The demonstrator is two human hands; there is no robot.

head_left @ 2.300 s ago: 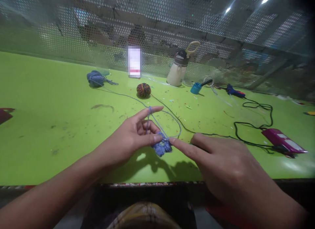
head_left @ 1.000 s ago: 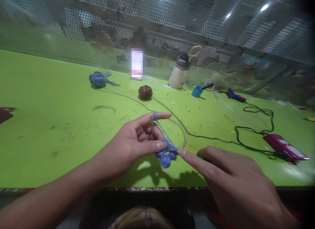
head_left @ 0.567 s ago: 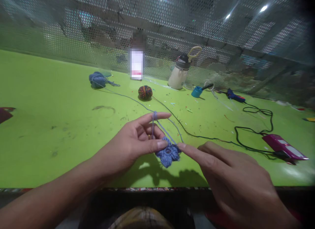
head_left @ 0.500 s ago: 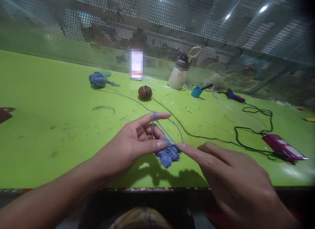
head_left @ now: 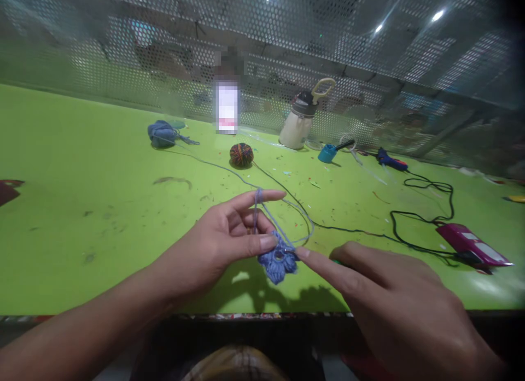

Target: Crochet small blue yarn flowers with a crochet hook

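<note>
A small blue crocheted flower [head_left: 277, 267] with rounded petals and a hole in its middle is pinched between the thumb and fingers of my left hand [head_left: 233, 228]. Blue yarn is wound round that hand's raised index finger and runs down to the flower. My right hand [head_left: 385, 282] is closed on a crochet hook [head_left: 289, 251]. The hook's metal tip lies at the flower's right upper side, and a bit of green handle shows by the fingers; the rest is hidden. A loose loop of blue yarn [head_left: 312, 228] curves above the right index fingertip.
On the green table [head_left: 82, 168] are a blue yarn ball [head_left: 162, 134], a multicoloured yarn ball [head_left: 241, 154], a bottle [head_left: 298, 121], a small blue pot [head_left: 327, 153], a blue glue gun [head_left: 391, 160] with a black cord, and a magenta packet [head_left: 471, 244]. A mesh screen [head_left: 262, 31] stands behind.
The flower has tilted and dropped slightly. My right hand has shifted a little down, and the loose loop of yarn has widened to the right. The hook's tip and green handle now show.
</note>
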